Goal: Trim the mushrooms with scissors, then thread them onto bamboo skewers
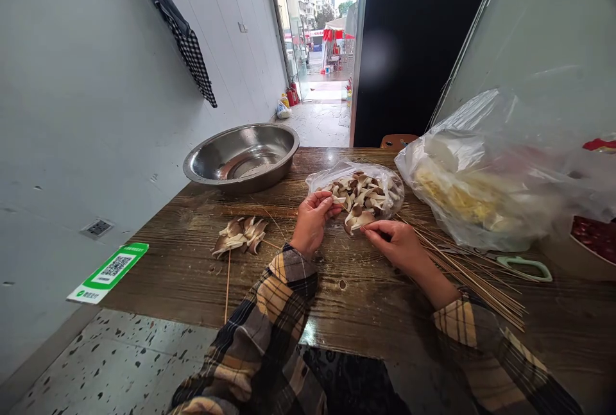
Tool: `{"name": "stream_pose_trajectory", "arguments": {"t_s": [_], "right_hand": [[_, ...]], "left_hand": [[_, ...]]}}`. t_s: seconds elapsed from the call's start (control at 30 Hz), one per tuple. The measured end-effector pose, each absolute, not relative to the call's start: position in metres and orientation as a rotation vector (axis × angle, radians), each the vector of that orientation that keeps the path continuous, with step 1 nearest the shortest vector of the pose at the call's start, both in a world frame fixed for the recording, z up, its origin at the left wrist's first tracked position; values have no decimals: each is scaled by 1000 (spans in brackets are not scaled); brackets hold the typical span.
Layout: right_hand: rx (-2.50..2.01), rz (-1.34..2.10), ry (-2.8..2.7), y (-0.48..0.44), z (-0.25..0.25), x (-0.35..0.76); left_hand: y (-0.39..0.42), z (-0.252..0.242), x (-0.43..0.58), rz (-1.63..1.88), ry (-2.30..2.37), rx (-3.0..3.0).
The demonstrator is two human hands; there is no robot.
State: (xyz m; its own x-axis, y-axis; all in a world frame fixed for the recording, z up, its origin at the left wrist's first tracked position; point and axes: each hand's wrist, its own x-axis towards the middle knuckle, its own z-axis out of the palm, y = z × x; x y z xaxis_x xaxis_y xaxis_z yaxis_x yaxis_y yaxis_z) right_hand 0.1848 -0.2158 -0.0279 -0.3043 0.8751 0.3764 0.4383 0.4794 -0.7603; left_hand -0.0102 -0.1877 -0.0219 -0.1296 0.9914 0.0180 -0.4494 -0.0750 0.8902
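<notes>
Close to the near edge of an opened clear plastic bag [320, 174] of torn brown-capped mushrooms [370, 192], both my hands are at work. My left hand [315, 217] is closed in a pinch on a thin bamboo skewer, mostly hidden by the fingers, with a pale mushroom piece at the fingertips. My right hand [392, 238] pinches the pale end of a mushroom piece [359, 219] at the skewer's tip. Left of my left hand, skewered mushrooms [239, 235] lie on the wooden table [346, 303], their sticks [228, 287] pointing toward me and to the right.
A wide steel basin [243, 155] stands at the back left. Loose bamboo skewers [474, 280] and green-handled scissors [527, 267] lie at the right, beside a large plastic bag [481, 190] with yellowish contents. A bowl of dark red pieces [594, 238] sits far right. A QR-code card [113, 271] is at the left edge.
</notes>
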Motion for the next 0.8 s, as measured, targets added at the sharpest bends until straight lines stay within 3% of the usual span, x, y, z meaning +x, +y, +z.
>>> {"name": "stream_pose_trajectory", "arguments": {"t_s": [0.8], "right_hand": [[-1143,867,-1752,-214,-32,185]], "left_hand": [[-195,-18,1,1459,1002,1109]]}}
